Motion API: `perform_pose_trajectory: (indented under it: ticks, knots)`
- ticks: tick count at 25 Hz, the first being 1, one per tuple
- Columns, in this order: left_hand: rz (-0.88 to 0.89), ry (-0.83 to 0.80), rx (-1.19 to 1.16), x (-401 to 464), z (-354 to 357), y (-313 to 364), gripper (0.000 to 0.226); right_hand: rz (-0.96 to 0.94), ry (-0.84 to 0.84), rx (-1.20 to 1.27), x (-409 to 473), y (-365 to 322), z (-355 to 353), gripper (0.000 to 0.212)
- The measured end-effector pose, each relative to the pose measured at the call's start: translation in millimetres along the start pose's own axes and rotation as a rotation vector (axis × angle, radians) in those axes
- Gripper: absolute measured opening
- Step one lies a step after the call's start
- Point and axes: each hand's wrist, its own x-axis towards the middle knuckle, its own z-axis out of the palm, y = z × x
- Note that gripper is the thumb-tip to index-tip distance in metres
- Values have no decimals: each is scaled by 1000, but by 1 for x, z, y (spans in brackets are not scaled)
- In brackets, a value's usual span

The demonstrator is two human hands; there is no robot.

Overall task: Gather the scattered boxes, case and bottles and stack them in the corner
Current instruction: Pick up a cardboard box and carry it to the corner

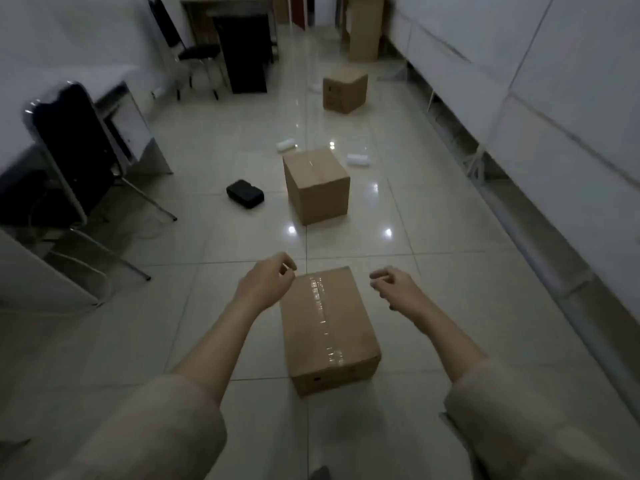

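A taped cardboard box (329, 330) lies on the tiled floor right below me. My left hand (266, 282) hovers at its far left corner and my right hand (394, 285) hovers off its far right side; both have loosely curled fingers and hold nothing. A second cardboard box (317, 185) stands farther ahead, and a third (344, 90) sits beyond it. A black case (245, 196) lies left of the middle box. Two white bottles lie on their sides, one (286, 145) behind that box to the left, the other (358, 160) to its right.
A black folding chair (74, 147) and a white desk (114, 109) stand along the left. Another chair (194, 53) and a dark cabinet (247, 53) are at the back left. White wall panels (519, 98) run down the right side. Wooden furniture (363, 27) stands at the far end.
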Motion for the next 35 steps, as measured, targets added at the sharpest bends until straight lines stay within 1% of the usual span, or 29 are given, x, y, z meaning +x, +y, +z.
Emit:
perform_pose_trajectory:
  ticks: [2, 4, 6, 9, 12, 13, 15, 17, 20, 25, 27, 29, 31, 33, 35]
  knots:
    - [-39, -37, 9, 30, 45, -31, 13, 131, 54, 88, 39, 45, 29, 28]
    - [-85, -134, 38, 45, 95, -64, 17, 276, 87, 141, 66, 102, 66, 27]
    - [-102, -175, 45, 65, 142, -96, 19, 433, 129, 222, 95, 154, 102, 29]
    - [-111, -207, 47, 100, 208, -141, 24, 616, 184, 359, 139, 220, 156, 41]
    - [-127, -235, 73, 133, 264, -184, 31, 766, 247, 577, 174, 277, 213, 68]
    - [-130, -230, 78, 145, 278, -197, 33, 817, 249, 627, 185, 288, 229, 73]
    - [-107, -243, 92, 164, 305, -217, 35, 871, 275, 670, 207, 306, 257, 69]
    - [-57, -287, 101, 177, 330, -232, 36, 844, 364, 659, 227, 325, 272, 61]
    - [15, -327, 142, 197, 358, -243, 43, 754, 538, 629, 245, 346, 266, 57]
    - [29, -275, 220, 244, 380, -245, 60, 621, 756, 540, 265, 372, 225, 58]
    - [38, -243, 238, 265, 387, -244, 67, 606, 827, 522, 283, 380, 200, 58]
    - [15, -186, 222, 286, 392, -243, 76, 620, 854, 510, 300, 390, 173, 57]
    - [-30, -124, 256, 307, 395, -247, 95, 613, 846, 465, 311, 399, 152, 56]
    - [-122, -156, 329, 323, 395, -257, 118, 572, 834, 399, 312, 405, 140, 53]
    - [-247, -244, 331, 332, 392, -266, 132, 551, 818, 397, 308, 411, 140, 47]
